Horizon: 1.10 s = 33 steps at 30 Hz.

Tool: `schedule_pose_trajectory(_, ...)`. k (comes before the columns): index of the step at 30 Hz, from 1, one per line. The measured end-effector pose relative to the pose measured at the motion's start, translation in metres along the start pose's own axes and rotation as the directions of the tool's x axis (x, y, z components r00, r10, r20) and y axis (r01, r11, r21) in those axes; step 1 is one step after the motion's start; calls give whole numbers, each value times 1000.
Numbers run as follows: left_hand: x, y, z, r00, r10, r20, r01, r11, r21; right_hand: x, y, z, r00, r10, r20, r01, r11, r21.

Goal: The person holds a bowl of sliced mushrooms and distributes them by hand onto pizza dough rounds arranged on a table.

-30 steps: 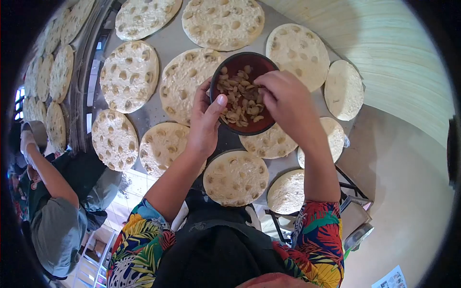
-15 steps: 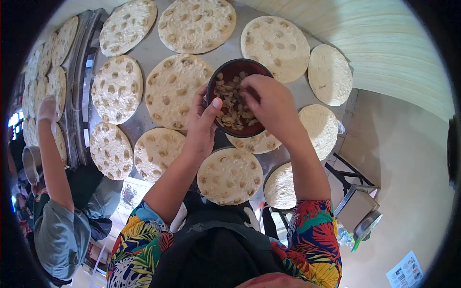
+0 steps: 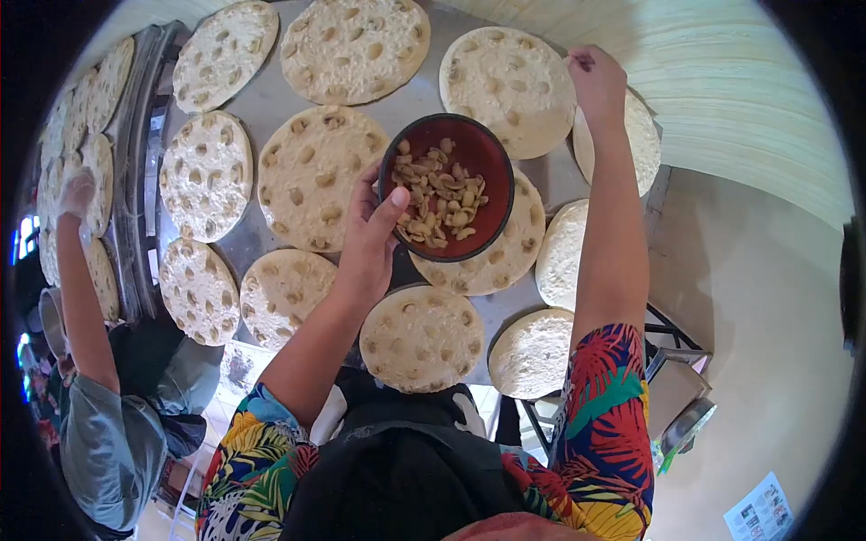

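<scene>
My left hand (image 3: 372, 236) grips the left rim of a dark bowl with a red inside (image 3: 492, 203), thumb over the edge. Sliced mushrooms (image 3: 442, 198) lie in the bowl. The bowl is above a round dough base (image 3: 519, 243) and partly covers it. My right hand (image 3: 599, 83) is closed at the upper right, its fingertips pinched at the right edge of a mushroom-topped base (image 3: 505, 90); what they hold is too small to make out. Below that hand a pale base (image 3: 639, 144) shows no mushrooms on its visible part.
More topped bases (image 3: 320, 180) cover the grey table (image 3: 410, 104). Two pale bases (image 3: 534, 353) lie at the lower right. On the left, a co-worker's gloved hand (image 3: 78, 192) is over bases on another table, and that person holds a metal bowl (image 3: 52, 320). A wall (image 3: 740, 117) borders the right.
My right hand has left the bowl and moved up and right to the far bases. The bowl stays in my left hand. The co-worker's hand has moved up from the metal bowl to the bases.
</scene>
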State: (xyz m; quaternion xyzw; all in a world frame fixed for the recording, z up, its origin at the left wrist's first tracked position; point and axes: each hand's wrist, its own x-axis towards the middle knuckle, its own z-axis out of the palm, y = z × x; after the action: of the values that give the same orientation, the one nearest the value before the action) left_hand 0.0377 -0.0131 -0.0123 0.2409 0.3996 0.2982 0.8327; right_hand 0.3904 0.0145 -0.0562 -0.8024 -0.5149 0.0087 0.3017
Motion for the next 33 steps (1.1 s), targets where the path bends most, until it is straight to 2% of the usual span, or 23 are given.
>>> schedule_pose_trajectory(1,1,1,0,1000,9,1,-9,1000,-4,5,0,5,1000,0,5,0,1000,2)
schedule_pose_trajectory(3,2,1,0,1000,20,2,-20,1000,-10,14,-2,13,989,-141,51,150,909,-389)
schedule_pose_trajectory(7,5,-2,-11,999,21,-34,-20,999,28,10,-9,21,984,-125,126,168,886,-431)
schedule_pose_trajectory(10,4,6,-6,999,31,-27,-30,999,18,4,-16,18,984,-130,122,167,915,-368)
schedule_pose_trajectory(12,3,10,-2,999,32,-18,-33,999,-17,-2,-23,8,990,-24,138,51,979,-196)
schedule_pose_trajectory(13,4,11,-2,999,37,-26,-38,999,-28,-6,-35,-1,989,-26,143,53,980,-193)
schedule_pose_trajectory(15,6,11,-4,998,43,-39,-45,998,-38,-17,-63,-22,991,133,10,-133,981,144)
schedule_pose_trajectory(17,6,12,-5,999,25,-46,-27,999,-41,-37,-110,-43,977,204,65,-214,944,251)
schedule_pose_trajectory(19,6,12,-2,998,23,-59,-25,999,-37,-64,-141,-48,979,59,196,-129,920,371)
schedule_pose_trajectory(21,6,10,3,998,22,-64,-24,999,-35,-84,-165,-37,953,-136,272,63,963,264)
schedule_pose_trajectory(22,7,8,4,998,31,-49,-32,999,-19,-90,-169,-31,955,-134,266,62,964,260)
schedule_pose_trajectory(23,7,6,6,999,43,-34,-43,999,-3,-95,-172,-24,920,-267,286,260,964,64)
schedule_pose_trajectory(24,7,5,7,999,46,-28,-46,999,1,-99,-173,-20,862,-384,332,444,887,-128)
schedule_pose_trajectory(25,7,4,8,999,51,-15,-51,999,-2,-101,-172,-16,865,-383,324,442,888,-130)
schedule_pose_trajectory(27,7,5,8,998,57,1,-57,998,-1,-106,-169,-10,814,-424,397,543,797,-263)
schedule_pose_trajectory(30,5,7,6,999,39,-7,-38,997,69,-108,-155,-8,777,-511,367,612,750,-253)
schedule_pose_trajectory(33,3,4,8,1000,27,-9,-26,996,84,-110,-152,-12,760,-519,392,634,724,-271)
